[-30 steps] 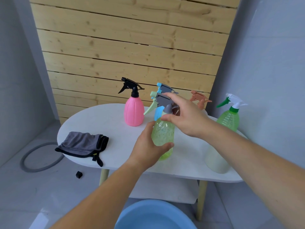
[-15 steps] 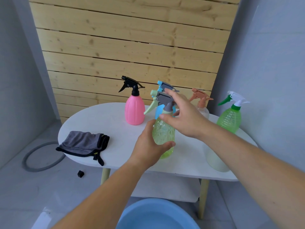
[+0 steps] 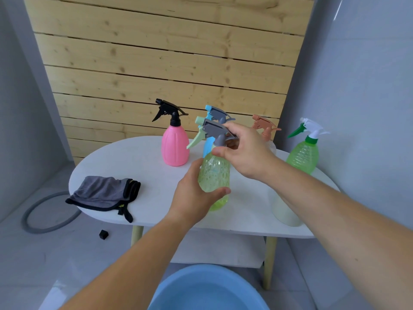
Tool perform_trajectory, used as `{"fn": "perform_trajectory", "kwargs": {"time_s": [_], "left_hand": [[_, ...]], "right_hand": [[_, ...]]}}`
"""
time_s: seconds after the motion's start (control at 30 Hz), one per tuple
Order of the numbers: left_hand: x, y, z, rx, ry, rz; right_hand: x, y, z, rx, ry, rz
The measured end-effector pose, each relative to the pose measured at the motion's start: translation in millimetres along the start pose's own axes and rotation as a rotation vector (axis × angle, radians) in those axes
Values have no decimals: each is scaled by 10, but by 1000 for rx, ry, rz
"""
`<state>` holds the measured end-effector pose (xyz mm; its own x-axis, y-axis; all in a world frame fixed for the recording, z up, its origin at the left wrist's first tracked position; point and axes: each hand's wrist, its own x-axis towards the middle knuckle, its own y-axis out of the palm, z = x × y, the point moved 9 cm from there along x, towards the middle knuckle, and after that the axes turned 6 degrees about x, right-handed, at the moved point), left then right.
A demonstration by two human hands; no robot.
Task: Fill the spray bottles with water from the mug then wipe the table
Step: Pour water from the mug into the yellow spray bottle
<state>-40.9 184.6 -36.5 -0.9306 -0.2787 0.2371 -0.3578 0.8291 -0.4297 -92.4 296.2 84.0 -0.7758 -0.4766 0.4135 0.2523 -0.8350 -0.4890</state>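
left hand (image 3: 196,193) grips the green bottle (image 3: 213,175) while right hand (image 3: 243,153) pinches its spray head (image 3: 215,130), seemingly unscrewing; a slip could topple it.

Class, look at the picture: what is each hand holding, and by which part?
Both hold the light green spray bottle: the left hand grips its body, the right hand grips the neck below its grey spray head.

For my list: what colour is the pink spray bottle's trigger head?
The trigger head is black; the head view shows it.
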Motion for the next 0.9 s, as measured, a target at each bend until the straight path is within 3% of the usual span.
{"fn": "perform_trajectory", "kwargs": {"time_s": [0.13,0.33,0.47,0.67,0.9], "left_hand": [[-12,10,-16,-8,3,17],[12,39,124,15,-24,227],[-5,17,142,-12,-21,193],[64,-375,117,-17,-31,155],[553,-1430,386,54,-116,34]], "right_hand": [[-33,-6,-89,73,66,-1],[-545,92,-699,292,405,-45],[-777,265,-864,400,494,4],[-622,548,-595,493,460,84],[178,1385,-285,512,386,92]]}}
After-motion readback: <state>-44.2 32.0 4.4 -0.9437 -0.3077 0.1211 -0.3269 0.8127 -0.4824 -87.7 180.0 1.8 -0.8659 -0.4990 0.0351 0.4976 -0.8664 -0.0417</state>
